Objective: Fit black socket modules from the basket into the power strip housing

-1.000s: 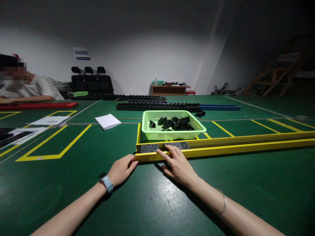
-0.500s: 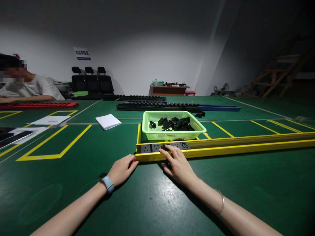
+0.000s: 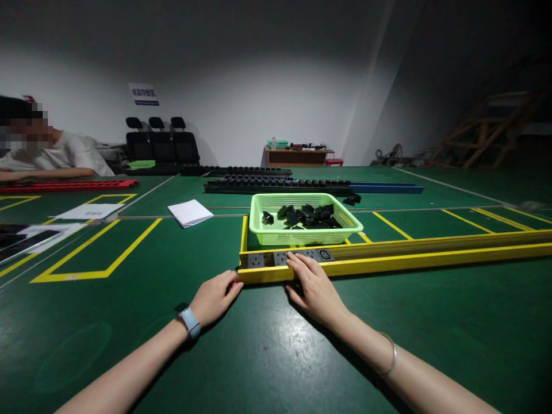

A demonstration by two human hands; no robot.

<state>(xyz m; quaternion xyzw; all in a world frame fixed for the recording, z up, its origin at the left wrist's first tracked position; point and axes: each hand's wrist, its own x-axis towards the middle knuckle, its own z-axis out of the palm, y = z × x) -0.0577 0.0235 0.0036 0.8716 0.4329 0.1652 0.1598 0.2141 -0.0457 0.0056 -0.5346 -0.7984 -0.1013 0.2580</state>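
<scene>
While the left hand (image 3: 215, 297) curls at the left end of the yellow channel (image 3: 409, 262) on the desk (image 3: 259, 362) — whether gripping, I cannot tell — one black socket (image 3: 256, 260) sits inside, then a gap, then more sockets (image 3: 280, 258) beneath the right hand (image 3: 314, 289), its fingers loosely extended.

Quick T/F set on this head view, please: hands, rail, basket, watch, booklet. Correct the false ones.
1. The left hand is at the left end of the yellow rail. True.
2. The right hand is inside the basket. False: its fingers reach over the rail.
3. Black parts lie in the basket. True.
4. The watch is on the right wrist. False: it is on the left.
5. A gap separates the leftmost socket from the next socket. True.
6. The white booklet lies right of the basket. False: it lies left.
</scene>
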